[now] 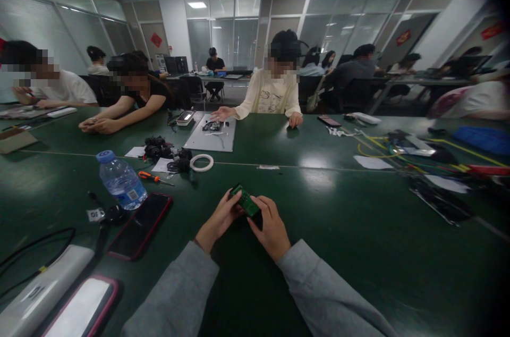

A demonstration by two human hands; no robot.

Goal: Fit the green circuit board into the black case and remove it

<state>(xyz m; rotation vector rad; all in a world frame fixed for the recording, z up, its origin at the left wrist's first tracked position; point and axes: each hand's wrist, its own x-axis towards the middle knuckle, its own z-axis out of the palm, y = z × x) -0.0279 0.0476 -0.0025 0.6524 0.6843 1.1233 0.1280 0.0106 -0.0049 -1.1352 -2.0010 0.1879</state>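
Between my two hands, just above the green table, is a small green circuit board (247, 204) with a dark edge or casing around it. My left hand (223, 216) grips its left end, thumb on the upper face. At the opposite end my right hand (271, 226) pinches the board between thumb and fingers. The undersides of both grips are hidden. Left of my hands lie an orange-handled screwdriver (153, 177) and a dark phone with a red case (140, 226).
A water bottle (121, 182) stands at the left. Black cable bundles (159, 150) and a white ring (202, 162) lie ahead. Across the table a person sits by a white board (199, 140) bearing small parts. Coloured wires (398, 153) spread at the right; a white power bank-like box (48, 292) lies near left.
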